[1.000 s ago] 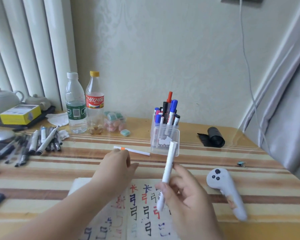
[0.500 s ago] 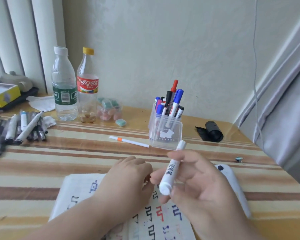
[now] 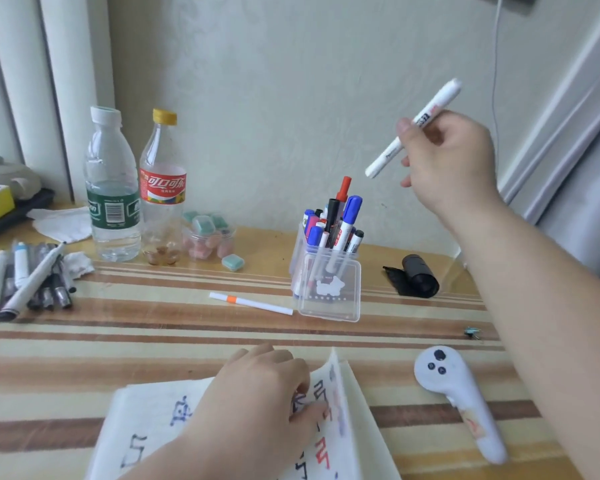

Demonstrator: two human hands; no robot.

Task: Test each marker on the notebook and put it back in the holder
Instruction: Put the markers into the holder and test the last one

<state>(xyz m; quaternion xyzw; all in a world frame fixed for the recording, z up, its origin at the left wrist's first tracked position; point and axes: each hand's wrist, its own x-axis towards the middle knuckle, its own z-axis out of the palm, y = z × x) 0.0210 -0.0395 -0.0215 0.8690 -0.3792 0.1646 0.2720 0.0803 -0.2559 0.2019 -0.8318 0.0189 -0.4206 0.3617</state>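
Head view: the right grip [image 3: 454,161] pinches a white marker [image 3: 426,114] in open air above and right of the clear holder [image 3: 329,296]. The marker slants, its lower end down-left toward the holder. In front of the holder, the left grip [image 3: 257,403] rests on the notebook [image 3: 153,414] near the desk [image 3: 136,341] edge; whether it is grasping a page is unclear.

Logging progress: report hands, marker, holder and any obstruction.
Right hand grips white marker, held high, clear of holder. Left hand holds a notebook page up. Holder crowded with markers; nothing else in the way.
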